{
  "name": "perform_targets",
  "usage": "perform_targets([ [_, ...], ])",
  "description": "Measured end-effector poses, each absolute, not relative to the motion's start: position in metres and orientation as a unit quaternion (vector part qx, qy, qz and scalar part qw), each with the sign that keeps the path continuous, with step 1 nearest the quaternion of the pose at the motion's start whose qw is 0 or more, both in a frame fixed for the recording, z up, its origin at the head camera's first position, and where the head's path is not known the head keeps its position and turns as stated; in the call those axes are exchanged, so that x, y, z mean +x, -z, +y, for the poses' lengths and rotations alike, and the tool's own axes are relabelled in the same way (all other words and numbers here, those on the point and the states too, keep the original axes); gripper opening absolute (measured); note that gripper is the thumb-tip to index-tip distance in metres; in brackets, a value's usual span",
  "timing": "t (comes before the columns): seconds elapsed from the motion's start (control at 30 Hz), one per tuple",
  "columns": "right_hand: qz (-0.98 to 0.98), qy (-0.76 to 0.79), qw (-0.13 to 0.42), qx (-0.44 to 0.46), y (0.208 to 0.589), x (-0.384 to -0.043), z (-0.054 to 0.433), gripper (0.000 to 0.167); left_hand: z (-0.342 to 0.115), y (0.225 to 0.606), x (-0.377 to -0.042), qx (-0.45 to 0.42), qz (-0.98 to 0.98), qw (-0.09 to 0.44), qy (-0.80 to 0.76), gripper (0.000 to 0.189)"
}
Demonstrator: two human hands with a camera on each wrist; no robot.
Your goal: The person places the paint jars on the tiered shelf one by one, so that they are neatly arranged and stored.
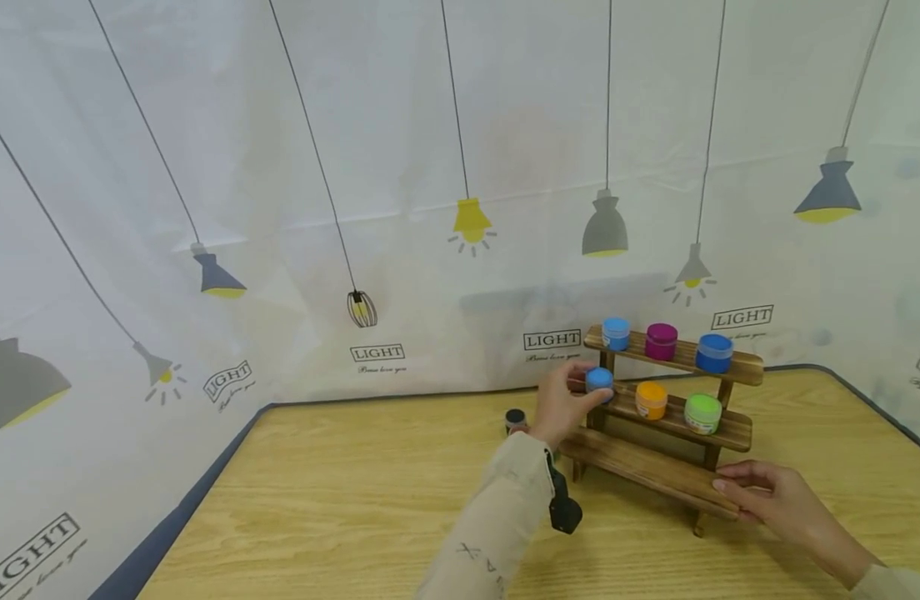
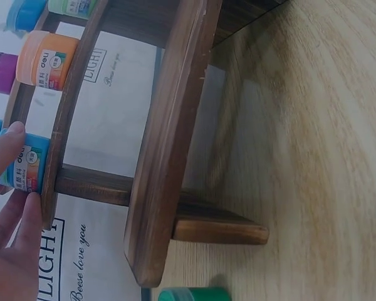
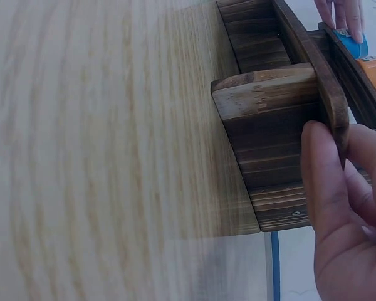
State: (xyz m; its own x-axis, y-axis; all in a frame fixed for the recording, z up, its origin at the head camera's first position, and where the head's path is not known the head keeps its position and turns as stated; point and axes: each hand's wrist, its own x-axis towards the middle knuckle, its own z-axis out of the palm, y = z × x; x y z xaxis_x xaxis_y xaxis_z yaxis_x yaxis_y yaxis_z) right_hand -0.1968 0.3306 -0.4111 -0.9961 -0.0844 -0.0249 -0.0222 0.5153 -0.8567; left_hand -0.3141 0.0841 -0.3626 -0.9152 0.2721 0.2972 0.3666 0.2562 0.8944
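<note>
A three-tier wooden shelf stand (image 1: 647, 468) stands on the table. My left hand (image 1: 562, 406) pinches a blue paint jar (image 1: 599, 379) at the left end of the middle tier; in the left wrist view, thumb and fingers lie on either side of the labelled blue jar (image 2: 30, 164). At the right end of the bottom tier, my right hand (image 1: 782, 502) grips the board's edge, thumb and fingers on opposite faces. An orange jar (image 1: 651, 401) and a light green jar (image 1: 703, 414) share the middle tier. Light blue (image 1: 616, 334), purple (image 1: 661, 342) and darker blue jars (image 1: 714, 353) line the top tier.
A dark-lidded jar (image 1: 515, 420) stands on the table left of the stand, partly behind my left hand. In the left wrist view, a green jar (image 2: 194, 294) shows near the stand's foot. A lamp-printed cloth (image 1: 400, 275) hangs behind the wood-grain table (image 1: 340, 500).
</note>
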Motion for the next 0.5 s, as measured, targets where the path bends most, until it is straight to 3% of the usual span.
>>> perform_targets([
  [0.5,0.871,0.49,0.032,-0.032,0.4136,-0.198,0.3329,0.044,0.0872,0.3671,-0.3118,-0.215,-0.794,0.074,0.563,0.033],
])
